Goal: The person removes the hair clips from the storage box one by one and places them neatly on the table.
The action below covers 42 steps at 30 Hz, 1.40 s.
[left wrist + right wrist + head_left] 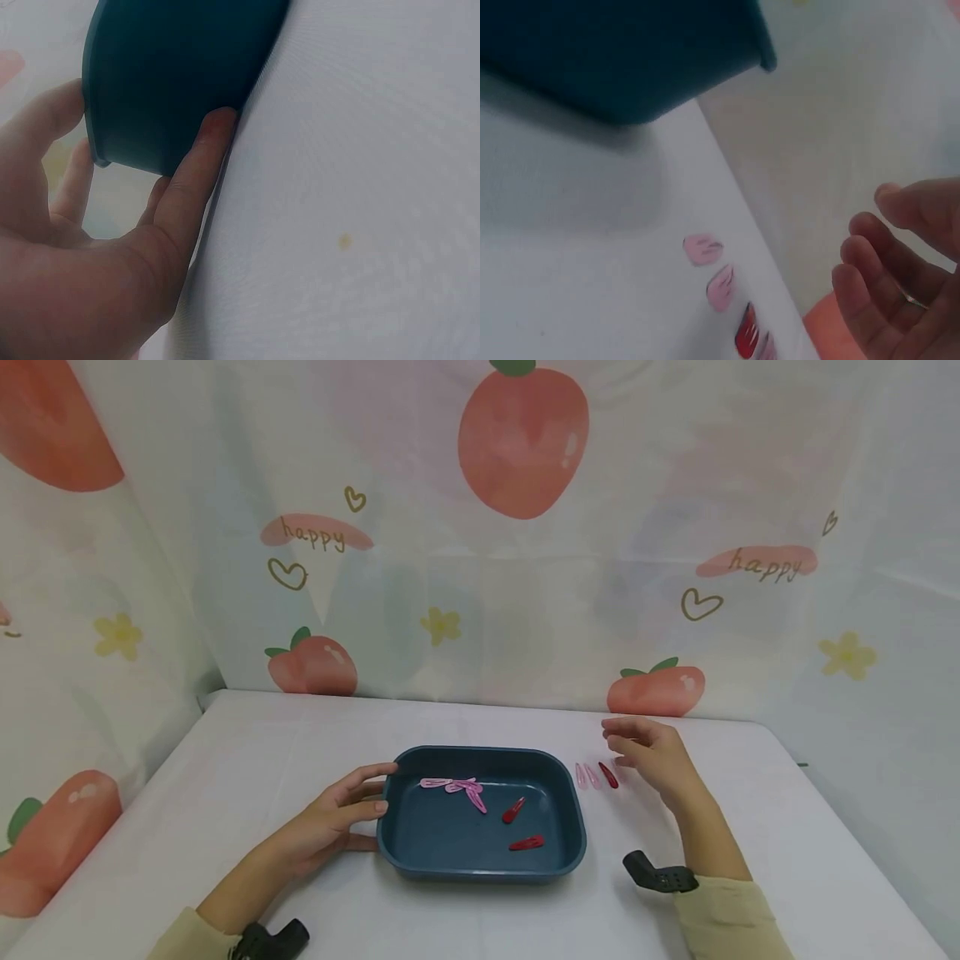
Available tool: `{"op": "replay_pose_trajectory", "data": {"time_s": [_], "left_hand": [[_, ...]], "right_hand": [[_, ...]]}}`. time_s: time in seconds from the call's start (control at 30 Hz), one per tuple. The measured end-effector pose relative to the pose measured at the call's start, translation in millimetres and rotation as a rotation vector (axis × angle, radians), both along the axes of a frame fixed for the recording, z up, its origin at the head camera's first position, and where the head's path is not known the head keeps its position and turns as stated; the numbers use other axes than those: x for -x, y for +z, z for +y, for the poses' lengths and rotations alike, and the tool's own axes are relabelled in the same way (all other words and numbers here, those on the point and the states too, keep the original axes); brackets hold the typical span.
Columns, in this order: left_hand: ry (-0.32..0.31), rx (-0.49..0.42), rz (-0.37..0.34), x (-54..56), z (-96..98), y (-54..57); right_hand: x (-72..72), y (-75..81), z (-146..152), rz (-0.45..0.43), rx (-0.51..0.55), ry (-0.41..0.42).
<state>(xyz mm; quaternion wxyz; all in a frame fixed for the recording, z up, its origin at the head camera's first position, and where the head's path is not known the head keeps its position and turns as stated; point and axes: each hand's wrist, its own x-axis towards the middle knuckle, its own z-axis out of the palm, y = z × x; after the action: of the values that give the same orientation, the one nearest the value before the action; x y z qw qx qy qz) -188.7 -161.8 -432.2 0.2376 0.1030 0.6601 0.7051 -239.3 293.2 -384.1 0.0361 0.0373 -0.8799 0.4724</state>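
Note:
A dark teal plastic tray [450, 842] stands on the table with hair clips inside. Several pink clips [474, 797] overlap towards its back left, and a red clip [513, 810] lies near a second red clip [527, 842] at the right. My left hand [330, 822] rests its spread fingers against the tray's left end, fingertips at the rim and lower wall. Just right of the tray, pink clips [592, 776] and a red clip [608, 775] lie in a row. Above the row's right side, my right hand [656, 760] hovers, fingers loosely bent, holding nothing. Another pink clip [768, 348] shows partly in the right wrist view.
A white cloth covers the table [315, 735]. Behind it hangs a printed backdrop [517, 602] with fruit, flowers and lettering, which continues along the left side. Each wrist wears a black device, such as the right wrist camera [660, 872].

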Motion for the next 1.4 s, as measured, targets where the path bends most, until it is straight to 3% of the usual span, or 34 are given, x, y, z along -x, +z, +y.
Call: {"op": "replay_pose_trajectory", "data": {"time_s": [0.2,0.4,0.93,1.17,1.4], "left_hand": [[-0.006,-0.004,0.005,0.4,-0.5,-0.1],[-0.01,-0.007,0.007,1.9,0.3,1.3],[-0.002,-0.004,-0.006,2.7,2.2,-0.1],[0.018,0.009,-0.012,1.0,2.5,-0.5],[0.015,0.001,-0.011,0.6,1.1,-1.0]], "right_hand": [[-5.4,20.0,-20.5,0.013,0.123,0.151],[-14.1,31.8,-43.7,0.005,0.139,0.268],[-22.9,21.4,-83.2,-0.117,0.137,0.469],[-27.2,13.7,-93.9,-0.113,0.062,0.529],[-35.2,11.3,-107.6,-0.018,-0.217,0.539]]}}
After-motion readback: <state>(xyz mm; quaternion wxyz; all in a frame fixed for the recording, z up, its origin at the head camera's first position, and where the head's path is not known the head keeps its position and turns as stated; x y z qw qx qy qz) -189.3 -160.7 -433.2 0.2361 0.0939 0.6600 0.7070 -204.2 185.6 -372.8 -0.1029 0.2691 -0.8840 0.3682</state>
